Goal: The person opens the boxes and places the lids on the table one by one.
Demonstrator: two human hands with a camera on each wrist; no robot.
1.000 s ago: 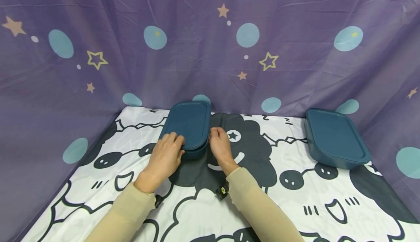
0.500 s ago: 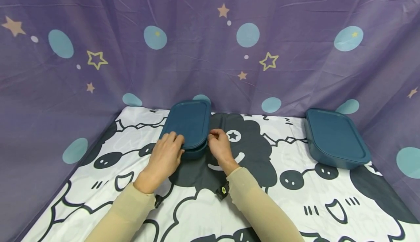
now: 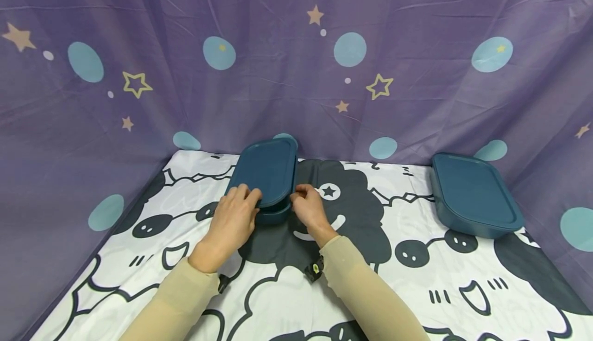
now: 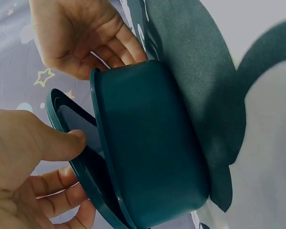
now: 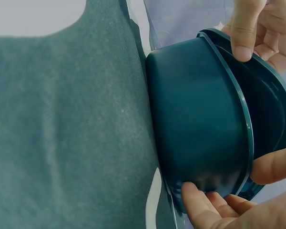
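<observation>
lid (image 3: 266,168) is pinched in the left hand (image 3: 231,225), thumb on its underside and fingers on the outer face. the right hand (image 3: 310,207) is clamped on the wall of the box (image 5: 195,114), thumb near the rim, fingers outside. between lid and box there is a gap at the near end, wider toward the right side; if the far end touches, i cannot tell. the step in hand is, i judge, taking off this 1 lid. next move probably calls for raising it evenly while the right hand steadies the box. around them, the box stands on the left part of the worktop (image 3: 264,300), near the purple curtain (image 3: 278,99); a closed 2nd box (image 3: 477,192) is well apart, to the right.
</observation>
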